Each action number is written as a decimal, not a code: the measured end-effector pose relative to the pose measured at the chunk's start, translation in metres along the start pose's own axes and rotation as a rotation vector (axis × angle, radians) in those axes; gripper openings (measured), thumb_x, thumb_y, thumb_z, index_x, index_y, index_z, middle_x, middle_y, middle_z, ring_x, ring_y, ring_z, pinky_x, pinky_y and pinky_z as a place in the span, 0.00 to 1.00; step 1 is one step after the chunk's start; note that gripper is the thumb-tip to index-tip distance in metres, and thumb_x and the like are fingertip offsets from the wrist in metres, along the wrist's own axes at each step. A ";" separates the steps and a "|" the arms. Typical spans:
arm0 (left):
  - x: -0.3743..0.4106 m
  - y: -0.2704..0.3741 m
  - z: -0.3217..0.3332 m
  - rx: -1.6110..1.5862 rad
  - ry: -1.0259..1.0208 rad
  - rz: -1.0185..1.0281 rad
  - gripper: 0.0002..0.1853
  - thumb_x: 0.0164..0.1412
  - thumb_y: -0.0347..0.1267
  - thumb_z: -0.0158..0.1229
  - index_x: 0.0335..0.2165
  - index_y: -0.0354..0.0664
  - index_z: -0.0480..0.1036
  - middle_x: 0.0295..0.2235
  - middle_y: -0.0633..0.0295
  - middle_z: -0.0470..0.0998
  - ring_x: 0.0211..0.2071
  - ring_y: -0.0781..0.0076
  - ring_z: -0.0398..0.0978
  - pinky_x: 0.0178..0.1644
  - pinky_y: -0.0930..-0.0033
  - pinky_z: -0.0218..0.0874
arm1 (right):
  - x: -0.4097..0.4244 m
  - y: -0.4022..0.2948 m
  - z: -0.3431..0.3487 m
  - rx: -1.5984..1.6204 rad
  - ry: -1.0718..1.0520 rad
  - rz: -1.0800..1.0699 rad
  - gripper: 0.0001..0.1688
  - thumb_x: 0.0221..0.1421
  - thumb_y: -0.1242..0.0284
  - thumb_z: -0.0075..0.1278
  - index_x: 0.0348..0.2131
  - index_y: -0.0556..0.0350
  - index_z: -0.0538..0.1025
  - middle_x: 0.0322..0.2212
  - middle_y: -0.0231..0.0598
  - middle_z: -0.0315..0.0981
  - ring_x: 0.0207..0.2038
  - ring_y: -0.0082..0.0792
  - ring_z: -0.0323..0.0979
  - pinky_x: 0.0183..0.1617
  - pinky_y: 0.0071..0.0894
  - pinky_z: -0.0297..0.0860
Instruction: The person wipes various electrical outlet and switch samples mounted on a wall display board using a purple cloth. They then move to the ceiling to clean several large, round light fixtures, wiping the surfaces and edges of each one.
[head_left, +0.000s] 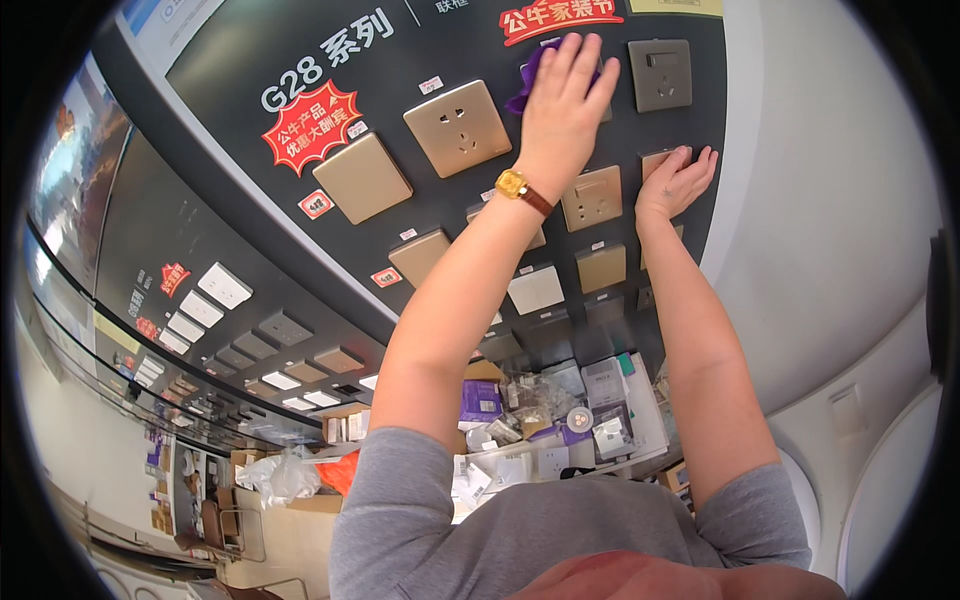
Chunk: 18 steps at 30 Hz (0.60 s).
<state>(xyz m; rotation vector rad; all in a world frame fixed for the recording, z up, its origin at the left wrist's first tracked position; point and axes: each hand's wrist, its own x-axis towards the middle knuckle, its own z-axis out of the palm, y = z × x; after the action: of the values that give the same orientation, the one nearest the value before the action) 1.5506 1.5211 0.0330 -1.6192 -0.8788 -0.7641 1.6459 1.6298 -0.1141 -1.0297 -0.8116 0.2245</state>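
Observation:
My left hand (562, 105), with a gold watch (513, 184) on a brown strap at its wrist, presses a purple cloth (531, 73) over a wall socket plate on a dark display panel (450, 52). The covered plate shows only at its edges. Lower right, my right hand (675, 184) rests with fingers spread over another plate (654, 161) near the panel's right edge. A grey socket with a switch (660, 75) is above that hand. To the left are a gold socket plate (457, 129) and a blank gold plate (363, 178).
Below the panel, a white tray (652, 442) holds small boxes, bagged parts and a purple box (480, 401). More panels with sockets run along the left. A clear plastic bag (279, 478) and a chair (217, 525) are at lower left.

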 end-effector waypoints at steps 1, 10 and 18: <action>0.000 0.003 0.004 0.004 -0.025 0.039 0.22 0.52 0.26 0.53 0.48 0.39 0.72 0.56 0.51 0.66 0.60 0.51 0.61 0.63 0.49 0.53 | -0.001 0.000 0.000 0.001 -0.002 0.003 0.31 0.64 0.60 0.41 0.59 0.60 0.61 0.63 0.47 0.51 0.64 0.49 0.50 0.66 0.46 0.51; -0.023 0.017 -0.009 -0.145 -0.254 0.030 0.34 0.51 0.21 0.51 0.58 0.46 0.63 0.62 0.52 0.58 0.61 0.52 0.59 0.59 0.59 0.61 | 0.000 0.006 0.004 -0.034 0.040 -0.055 0.30 0.62 0.62 0.43 0.58 0.60 0.62 0.62 0.49 0.52 0.64 0.50 0.52 0.65 0.46 0.52; 0.036 0.033 0.040 -0.345 0.022 -0.119 0.30 0.54 0.20 0.50 0.57 0.40 0.62 0.60 0.47 0.60 0.60 0.52 0.61 0.58 0.58 0.62 | -0.001 0.006 0.005 -0.028 0.029 -0.014 0.30 0.63 0.62 0.43 0.58 0.59 0.62 0.62 0.49 0.52 0.64 0.49 0.52 0.65 0.46 0.52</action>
<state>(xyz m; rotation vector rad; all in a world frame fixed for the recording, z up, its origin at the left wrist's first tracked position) 1.5988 1.5610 0.0382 -1.8661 -0.8674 -1.0605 1.6432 1.6361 -0.1185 -1.0508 -0.7971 0.1868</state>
